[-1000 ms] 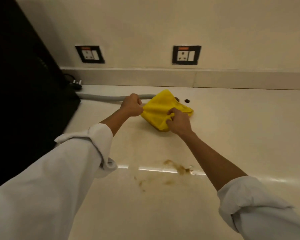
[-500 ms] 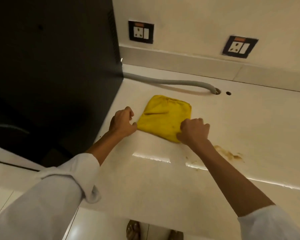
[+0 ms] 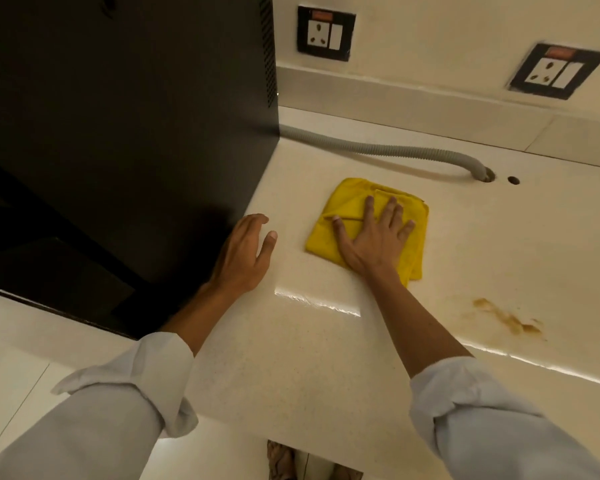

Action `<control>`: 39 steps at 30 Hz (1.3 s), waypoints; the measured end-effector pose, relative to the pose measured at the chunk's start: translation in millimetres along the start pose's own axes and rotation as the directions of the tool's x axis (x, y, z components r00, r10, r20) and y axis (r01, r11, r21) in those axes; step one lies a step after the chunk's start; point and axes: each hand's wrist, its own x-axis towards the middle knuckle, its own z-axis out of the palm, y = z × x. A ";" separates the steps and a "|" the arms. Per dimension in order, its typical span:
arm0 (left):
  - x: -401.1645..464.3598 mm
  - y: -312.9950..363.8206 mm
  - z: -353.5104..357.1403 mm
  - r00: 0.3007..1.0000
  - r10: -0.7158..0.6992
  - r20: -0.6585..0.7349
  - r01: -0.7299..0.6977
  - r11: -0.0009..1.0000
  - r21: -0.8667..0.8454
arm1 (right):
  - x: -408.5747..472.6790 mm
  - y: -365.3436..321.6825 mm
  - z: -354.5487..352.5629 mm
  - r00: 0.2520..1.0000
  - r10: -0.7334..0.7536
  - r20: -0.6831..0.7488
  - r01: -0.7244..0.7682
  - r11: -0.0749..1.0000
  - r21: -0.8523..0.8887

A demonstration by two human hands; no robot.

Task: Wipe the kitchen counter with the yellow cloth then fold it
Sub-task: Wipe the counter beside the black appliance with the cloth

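The yellow cloth [image 3: 347, 206] lies folded into a rough square on the cream kitchen counter [image 3: 326, 358]. My right hand [image 3: 374, 237] lies flat on top of it, fingers spread, palm pressing down and covering its near right part. My left hand [image 3: 246, 251] hovers just left of the cloth, fingers loosely apart, holding nothing and not touching the cloth. A brown stain [image 3: 506, 318] marks the counter to the right of the cloth, near the front edge.
A tall black appliance [image 3: 136, 116] stands at the left, close to my left hand. A grey corrugated hose [image 3: 378, 148] runs behind the cloth into a counter hole [image 3: 487, 174], beside a second hole [image 3: 513, 180]. Two wall sockets [image 3: 326, 32] [image 3: 556, 71] sit above the backsplash.
Both hands let go of the cloth's corners. My right hand opened and now presses flat on the folded cloth; my left hand opened and drew away to the left.
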 end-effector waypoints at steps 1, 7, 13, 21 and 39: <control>-0.3 -1.0 -0.1 1.000 0.012 0.005 -0.012 1.000 0.002 | 2.8 2.6 0.9 1.000 0.026 -0.007 -0.026 1.000 -0.006; 0.5 -3.1 -1.5 0.999 -0.020 -0.031 0.018 0.997 -0.082 | 34.3 16.9 -3.2 0.999 0.039 -0.007 -0.040 0.999 -0.032; 2.0 -1.0 3.8 0.999 -0.047 -0.018 0.045 0.995 -0.090 | 73.9 -12.5 2.7 1.000 0.004 0.007 -0.003 0.998 -0.056; 12.5 7.7 2.1 0.999 0.012 0.037 -0.010 0.998 -0.058 | 48.3 -68.0 23.3 0.980 -0.162 0.117 0.171 0.983 -0.070; 23.8 10.6 19.7 0.996 -0.052 0.078 0.064 0.985 -0.162 | -18.8 17.0 -5.9 0.999 0.001 0.035 0.003 0.993 -0.120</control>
